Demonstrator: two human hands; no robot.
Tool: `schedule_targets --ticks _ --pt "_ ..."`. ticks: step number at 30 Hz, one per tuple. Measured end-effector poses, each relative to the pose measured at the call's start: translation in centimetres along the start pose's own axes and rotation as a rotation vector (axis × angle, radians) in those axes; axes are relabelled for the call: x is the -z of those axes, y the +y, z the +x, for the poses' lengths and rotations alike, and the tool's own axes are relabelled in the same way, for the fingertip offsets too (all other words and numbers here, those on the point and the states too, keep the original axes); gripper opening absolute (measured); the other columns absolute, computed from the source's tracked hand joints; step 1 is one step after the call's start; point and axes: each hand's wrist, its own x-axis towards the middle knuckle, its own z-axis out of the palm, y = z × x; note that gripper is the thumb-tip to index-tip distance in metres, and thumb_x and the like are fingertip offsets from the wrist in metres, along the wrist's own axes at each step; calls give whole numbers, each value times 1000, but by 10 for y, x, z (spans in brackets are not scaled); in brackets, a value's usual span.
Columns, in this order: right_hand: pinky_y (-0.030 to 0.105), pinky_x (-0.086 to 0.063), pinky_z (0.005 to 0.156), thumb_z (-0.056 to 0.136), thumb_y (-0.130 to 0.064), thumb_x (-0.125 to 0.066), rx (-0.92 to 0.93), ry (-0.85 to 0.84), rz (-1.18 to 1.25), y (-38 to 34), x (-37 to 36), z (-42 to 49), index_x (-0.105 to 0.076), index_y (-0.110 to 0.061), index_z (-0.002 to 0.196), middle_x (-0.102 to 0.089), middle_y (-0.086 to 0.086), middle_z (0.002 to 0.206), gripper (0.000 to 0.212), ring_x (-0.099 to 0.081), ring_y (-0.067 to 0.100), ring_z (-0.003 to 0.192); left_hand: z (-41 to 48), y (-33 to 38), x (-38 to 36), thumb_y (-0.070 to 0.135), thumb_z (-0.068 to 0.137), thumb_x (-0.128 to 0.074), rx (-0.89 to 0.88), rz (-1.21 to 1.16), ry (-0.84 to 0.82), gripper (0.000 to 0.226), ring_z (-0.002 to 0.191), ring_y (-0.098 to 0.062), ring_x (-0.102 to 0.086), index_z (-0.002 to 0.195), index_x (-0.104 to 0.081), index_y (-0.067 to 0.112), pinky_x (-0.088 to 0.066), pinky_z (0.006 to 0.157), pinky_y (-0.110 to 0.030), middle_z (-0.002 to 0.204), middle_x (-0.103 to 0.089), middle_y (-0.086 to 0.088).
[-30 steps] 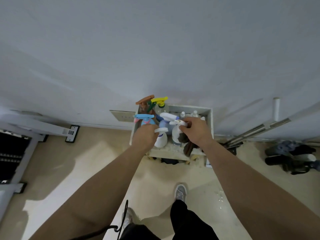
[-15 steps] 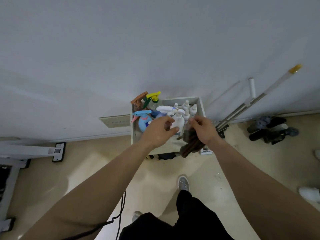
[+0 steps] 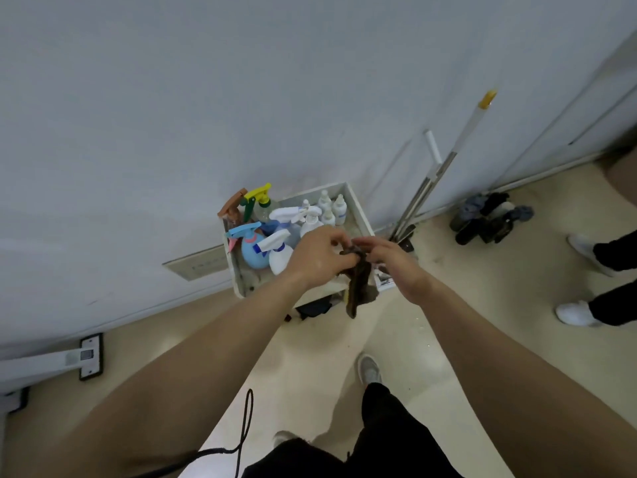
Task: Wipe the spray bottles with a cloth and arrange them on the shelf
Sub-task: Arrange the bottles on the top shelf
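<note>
A low white shelf box (image 3: pixel 358 210) stands against the wall and holds several spray bottles. Among them are a light blue bottle (image 3: pixel 254 249), a white bottle with a white trigger (image 3: pixel 280 257), a yellow-topped bottle (image 3: pixel 261 201) and a brown-topped one (image 3: pixel 233 205). Small white bottles (image 3: pixel 331 208) stand at the back right. A dark brown cloth (image 3: pixel 359 288) hangs in front of the shelf. My left hand (image 3: pixel 319 257) and my right hand (image 3: pixel 387 255) both pinch its top edge, fingertips close together.
Mop handles (image 3: pixel 444 169) lean on the wall right of the shelf, with dark mop heads (image 3: pixel 489 219) on the floor. Another person's legs and white shoes (image 3: pixel 575 312) stand at the far right. A white bracket (image 3: pixel 90 355) lies at left. A black cord (image 3: pixel 243 429) hangs near my legs.
My left hand let go of the white bottle and moved right to the cloth. Both hands now hold the cloth together. The view swung left, so the shelf sits further right.
</note>
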Motion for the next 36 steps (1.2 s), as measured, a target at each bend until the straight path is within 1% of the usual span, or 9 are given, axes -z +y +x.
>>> schedule_targets --ticks 5,7,10,15,22,27,29,32,36 --pt "31 -56 86 84 5 -63 -27 -162 -199 7 43 23 -67 -13 115 -73 9 105 36 -70 22 100 29 23 -4 28 84 -76 38 69 -19 20 68 -12 -59 78 -61 16 -47 62 -25 75 -64 2" --pt "40 -57 88 76 -6 -75 -37 -191 -398 9 57 39 -67 -14 112 -72 8 104 38 -69 27 100 43 29 -12 25 84 -75 76 32 -16 24 66 -13 -54 81 -60 7 -46 65 -29 74 -61 -3" --pt "43 -56 87 67 -21 -81 -47 -220 -678 17 80 67 -68 -21 107 -73 0 98 42 -69 21 93 67 30 -25 23 86 -75 138 -43 28 25 65 -14 -48 78 -54 13 -41 64 -30 70 -54 0" --pt "34 -56 80 76 -18 -75 -142 -269 -846 43 124 99 -70 -17 105 -72 2 95 29 -68 21 92 102 12 -52 22 86 -76 250 -147 139 20 89 -18 -61 87 -56 20 -45 77 -30 91 -66 -2" --pt "26 -48 59 93 -11 -55 -203 -164 -851 56 162 160 -63 -22 101 -65 7 82 16 -65 25 76 136 -27 -97 10 94 -64 433 -62 205 18 94 -19 -58 102 -52 21 -42 78 -24 103 -63 -2" --pt "28 -49 68 95 -13 -51 -155 -127 -934 57 153 206 -66 -21 102 -67 5 90 19 -63 22 84 158 -40 -115 12 94 -63 471 30 214 19 97 -22 -61 111 -60 18 -47 82 -29 105 -67 -3" --pt "37 -55 85 93 -15 -52 -152 -139 -1015 57 148 215 -63 -24 123 -67 7 111 33 -63 24 97 162 -42 -117 14 92 -65 473 94 175 28 104 -25 -61 120 -60 17 -50 92 -35 113 -68 -6" --pt "44 -46 105 93 -17 -53 -124 -128 -1130 51 144 215 -48 -23 144 -55 12 134 52 -53 34 120 158 -43 -115 20 90 -64 480 129 128 32 108 -27 -62 122 -61 18 -51 94 -39 115 -69 -6" --pt "38 -43 105 96 -19 -51 -132 -168 -1120 35 136 200 -51 -18 142 -54 13 139 46 -53 34 124 136 -32 -103 20 94 -62 480 126 49 28 109 -28 -62 120 -64 9 -51 94 -40 117 -69 -10"
